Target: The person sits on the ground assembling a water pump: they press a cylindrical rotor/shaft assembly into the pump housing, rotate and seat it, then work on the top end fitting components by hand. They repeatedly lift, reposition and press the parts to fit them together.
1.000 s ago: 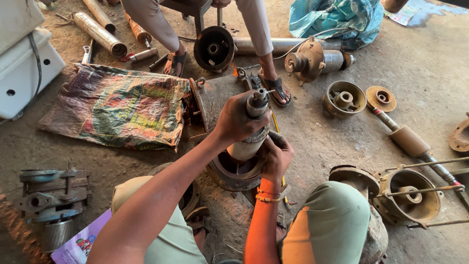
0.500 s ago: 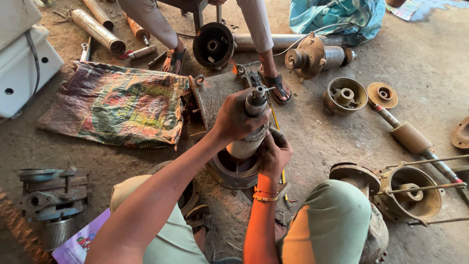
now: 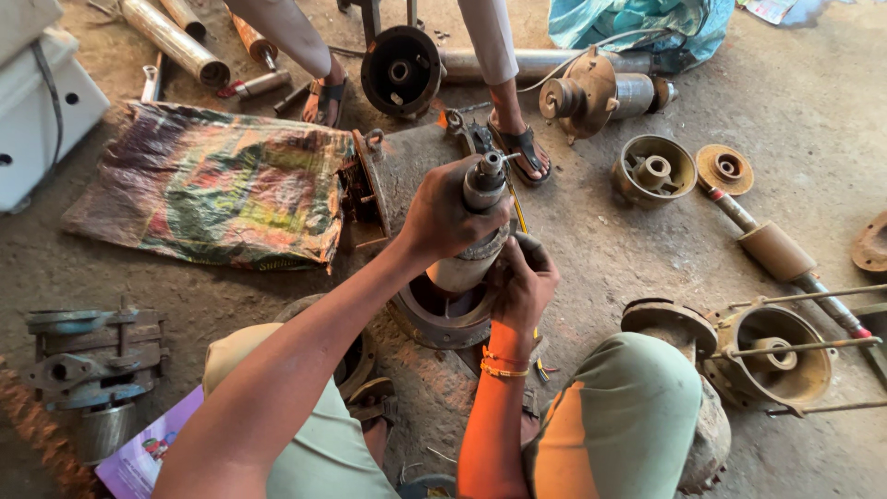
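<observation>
Left hand [image 3: 443,214] wrapped tight round the upright metal shaft [image 3: 476,226], right hand [image 3: 525,282] gripping lower, w/ its base sitting in the round housing [image 3: 434,319]. Looks partway seated imo, other pump parts still loose on floor.

A motor and pump repair workshop, set on a bare, dusty concrete floor [image 3: 647,249]. Stripped pump housings [image 3: 654,169], metal pipes [image 3: 176,42] and a rusty shaft [image 3: 785,254] scattered about; a woven sack [image 3: 212,185] spread as a mat.
</observation>
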The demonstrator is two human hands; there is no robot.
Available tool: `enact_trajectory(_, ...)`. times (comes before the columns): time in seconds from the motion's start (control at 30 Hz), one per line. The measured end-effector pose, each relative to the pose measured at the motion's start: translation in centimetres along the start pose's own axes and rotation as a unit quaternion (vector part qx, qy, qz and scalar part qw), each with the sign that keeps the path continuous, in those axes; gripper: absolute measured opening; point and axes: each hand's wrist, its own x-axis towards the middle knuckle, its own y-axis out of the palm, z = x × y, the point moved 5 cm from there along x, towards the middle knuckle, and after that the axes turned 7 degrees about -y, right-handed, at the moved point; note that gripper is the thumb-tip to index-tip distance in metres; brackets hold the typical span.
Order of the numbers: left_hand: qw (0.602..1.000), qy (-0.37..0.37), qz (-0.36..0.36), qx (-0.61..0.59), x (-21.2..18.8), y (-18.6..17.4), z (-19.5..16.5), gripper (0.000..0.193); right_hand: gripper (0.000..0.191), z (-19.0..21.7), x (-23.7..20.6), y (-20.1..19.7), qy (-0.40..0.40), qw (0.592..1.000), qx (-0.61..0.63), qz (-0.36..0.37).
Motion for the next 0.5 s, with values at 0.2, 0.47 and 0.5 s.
enact_trajectory(0.2,1.0,0.004,0.004,-0.004,0.1,-0.1,-0.2,0.022,0.018,-0.8,0.4,-0.5,0.027,0.994,-0.102,0.007)
enact_trajectory(0.47,1.0,-0.006,0.02,-0.006,-0.1,0.2,0.3,0.019,0.016,-0.6,0.7,-1.4,-0.001,0.996,-0.09,0.02)
enact_trajectory(0.5,1.0,-0.004,0.021,-0.014,-0.1,0.2,0.3,0.02,0.017,-0.9,0.6,-1.5,0.014,0.994,-0.108,0.009)
